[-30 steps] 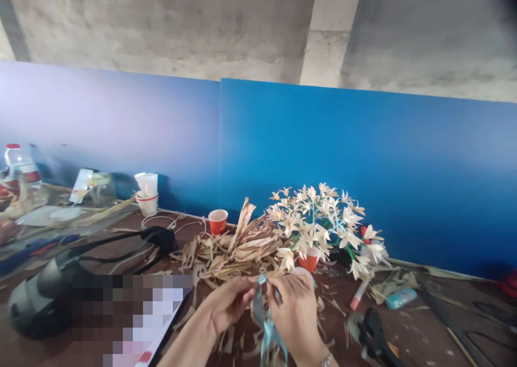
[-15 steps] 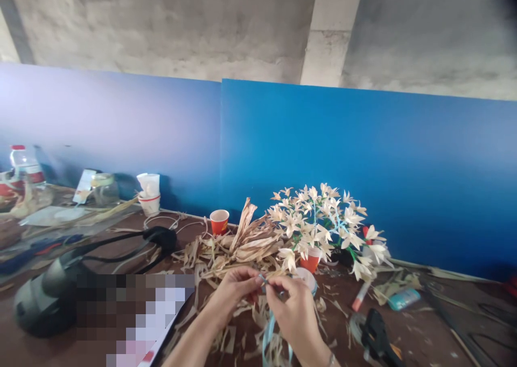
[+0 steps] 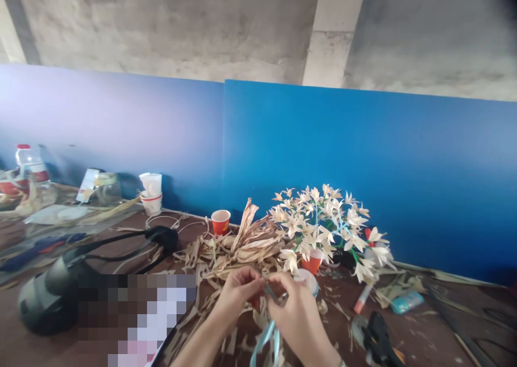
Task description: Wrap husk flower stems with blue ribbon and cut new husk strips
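Note:
My left hand (image 3: 239, 290) is closed in a pinch, its fingertips nearly meeting those of my right hand; what it pinches is too small to make out. My right hand (image 3: 294, 302) pinches a light blue ribbon (image 3: 264, 341), which hangs in a loop below the fingers. A short blue-grey stretch shows between the two hands. Just beyond them, cream flowers (image 3: 317, 216) made of dry husk-like petals on green and blue stems stand in a red paper cup (image 3: 312, 261). Behind my left hand lies a heap of dry husks (image 3: 242, 243).
On the right lie a black glue gun (image 3: 379, 337), a roll of clear tape (image 3: 357, 328), a red-and-white marker (image 3: 363, 298) and a turquoise packet (image 3: 407, 302). A red cup (image 3: 221, 222) stands by the blue partition (image 3: 363, 140). A dark, strapped device (image 3: 48, 297) lies left.
Both hands stay close together with their fingertips pinched. The blue strip between them has turned, and the hanging ribbon has swung slightly left. The view has shifted a little.

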### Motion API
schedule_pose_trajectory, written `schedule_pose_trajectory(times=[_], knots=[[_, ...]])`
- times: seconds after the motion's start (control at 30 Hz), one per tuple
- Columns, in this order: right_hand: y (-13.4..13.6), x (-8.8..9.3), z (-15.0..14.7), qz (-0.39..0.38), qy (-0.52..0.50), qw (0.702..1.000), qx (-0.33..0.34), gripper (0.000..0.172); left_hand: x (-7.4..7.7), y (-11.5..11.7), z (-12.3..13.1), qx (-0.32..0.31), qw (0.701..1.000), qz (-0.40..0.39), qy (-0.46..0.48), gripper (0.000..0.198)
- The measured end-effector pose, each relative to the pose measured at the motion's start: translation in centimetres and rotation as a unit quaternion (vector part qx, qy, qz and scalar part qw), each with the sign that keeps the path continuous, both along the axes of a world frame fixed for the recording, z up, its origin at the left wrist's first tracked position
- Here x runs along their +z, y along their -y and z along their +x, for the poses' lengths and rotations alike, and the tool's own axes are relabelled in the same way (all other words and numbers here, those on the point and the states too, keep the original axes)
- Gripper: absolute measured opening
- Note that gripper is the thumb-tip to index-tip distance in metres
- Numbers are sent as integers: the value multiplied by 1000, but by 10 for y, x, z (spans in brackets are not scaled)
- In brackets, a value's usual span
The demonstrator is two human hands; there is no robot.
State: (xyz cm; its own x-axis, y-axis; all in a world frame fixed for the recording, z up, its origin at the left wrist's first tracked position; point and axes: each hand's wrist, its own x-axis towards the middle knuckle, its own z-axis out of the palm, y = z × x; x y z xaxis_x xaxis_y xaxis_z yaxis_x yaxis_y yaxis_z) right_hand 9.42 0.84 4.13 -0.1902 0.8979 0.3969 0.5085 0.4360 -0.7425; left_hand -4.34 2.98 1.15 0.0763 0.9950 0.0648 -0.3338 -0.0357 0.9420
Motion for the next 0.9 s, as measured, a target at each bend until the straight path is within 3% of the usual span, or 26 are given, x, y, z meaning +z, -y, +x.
schedule_pose_trajectory(times=[0.07, 0.17, 0.37, 0.57, 0.7, 0.8, 0.9], knots=[[3, -2, -2, 103, 102, 988, -48, 18, -1, -1, 3, 13, 1000, -2, -7, 29], [3, -9, -4, 171, 173, 967, -81, 16, -3, -2, 5, 24, 999, -7, -21, 30], [-5, -20, -1, 238, 174, 950, -103, 15, -3, -1, 5, 32, 999, -20, -31, 31], [-2, -10, 0, 264, 116, 953, -92, 16, 4, 1, -2, -19, 1000, -19, 7, 27], [1, -2, 3, 196, 84, 975, -68, 16, 6, 2, -4, -29, 999, -16, 28, 24], [2, 3, 4, 60, 15, 998, -29, 15, 5, 2, -4, -33, 998, -14, 47, 22], [2, 10, 3, -74, -92, 993, 19, 16, 3, 1, -3, -38, 998, -5, 57, 20]])
